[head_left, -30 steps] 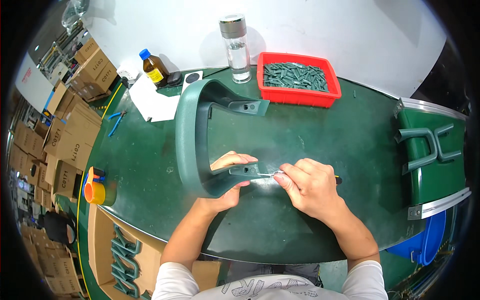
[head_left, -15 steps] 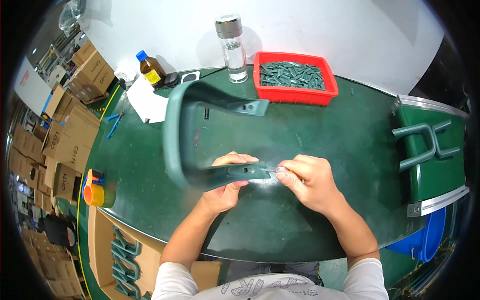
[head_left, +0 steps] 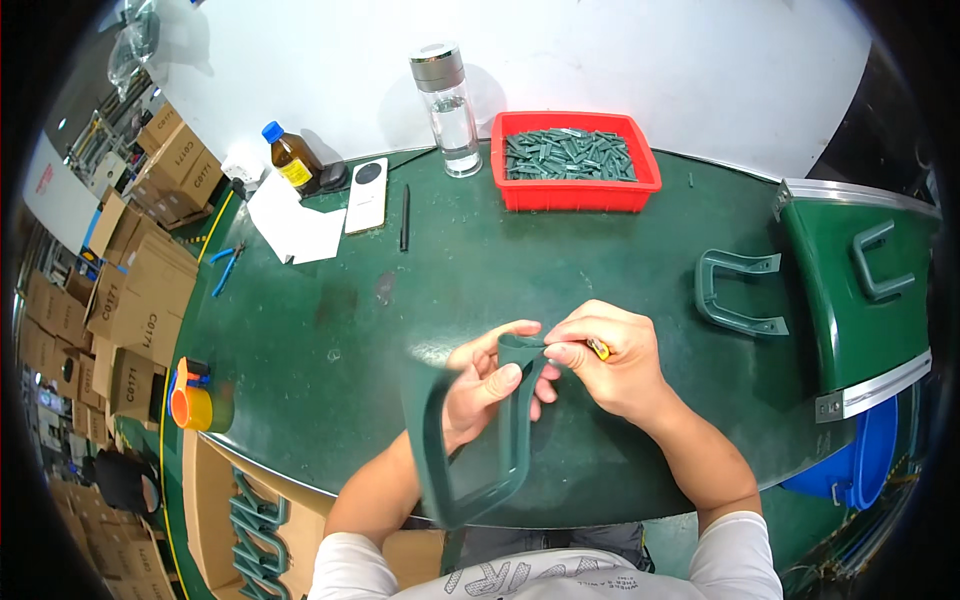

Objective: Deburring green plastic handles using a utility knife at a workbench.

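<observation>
My left hand (head_left: pixel 478 392) is closed round a green U-shaped plastic handle (head_left: pixel 514 440), thumb on its side. The bend hangs toward me, and one end points up between my hands. The nearer arm of the handle is blurred. At that upper end, my right hand (head_left: pixel 612 360) pinches a small slim tool with a yellow end (head_left: pixel 599 347). My fingers hide most of the tool, so its kind does not show. The fingertips are at the rim of the handle's end.
A red bin (head_left: pixel 575 195) of small green pieces stands at the back beside a glass bottle (head_left: pixel 455 125). Another handle (head_left: pixel 708 290) lies right, before a green ramp (head_left: pixel 850 320) bearing one more. Left are a phone (head_left: pixel 366 200), pen (head_left: pixel 405 220), pliers (head_left: pixel 226 270) and yellow cup (head_left: pixel 190 408).
The handle in my left hand has turned, its bend swinging down toward me. Both hands stay close together. At the right, one handle has gone from the ramp to the table beside it.
</observation>
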Tool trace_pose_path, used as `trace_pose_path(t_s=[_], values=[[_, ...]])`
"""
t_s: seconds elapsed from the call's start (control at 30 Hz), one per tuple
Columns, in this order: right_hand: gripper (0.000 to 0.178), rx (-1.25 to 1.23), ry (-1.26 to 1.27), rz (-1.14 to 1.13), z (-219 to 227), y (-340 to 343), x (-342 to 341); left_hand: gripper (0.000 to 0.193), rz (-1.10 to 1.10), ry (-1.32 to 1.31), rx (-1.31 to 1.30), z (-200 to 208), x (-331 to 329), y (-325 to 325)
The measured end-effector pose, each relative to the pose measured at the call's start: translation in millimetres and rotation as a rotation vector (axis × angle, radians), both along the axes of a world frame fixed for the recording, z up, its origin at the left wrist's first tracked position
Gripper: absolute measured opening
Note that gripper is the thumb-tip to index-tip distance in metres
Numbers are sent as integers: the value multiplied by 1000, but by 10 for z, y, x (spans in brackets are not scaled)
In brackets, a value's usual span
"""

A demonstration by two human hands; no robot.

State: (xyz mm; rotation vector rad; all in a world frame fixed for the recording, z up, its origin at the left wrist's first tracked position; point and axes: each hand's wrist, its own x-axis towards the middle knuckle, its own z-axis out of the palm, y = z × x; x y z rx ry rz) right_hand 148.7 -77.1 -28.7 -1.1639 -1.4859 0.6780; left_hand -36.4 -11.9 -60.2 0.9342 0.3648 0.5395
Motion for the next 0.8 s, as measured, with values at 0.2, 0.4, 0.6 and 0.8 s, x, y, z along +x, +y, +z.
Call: trace_pose_path(t_s=[0.2, 0.4, 0.6, 0.8], values=[[27, 111, -277, -168, 45, 10, -111, 48, 304, -152, 167, -113, 6, 58], [20, 127, -349, -178, 32, -15, -168, 47, 398, -186, 281, -109, 1, 26], [18, 155, -369, -193, 34, -24, -195, 45, 424, -182, 304, -103, -2, 25], [17, 162, -406, -209, 43, -18, -185, 44, 415, -177, 330, -113, -7, 33]])
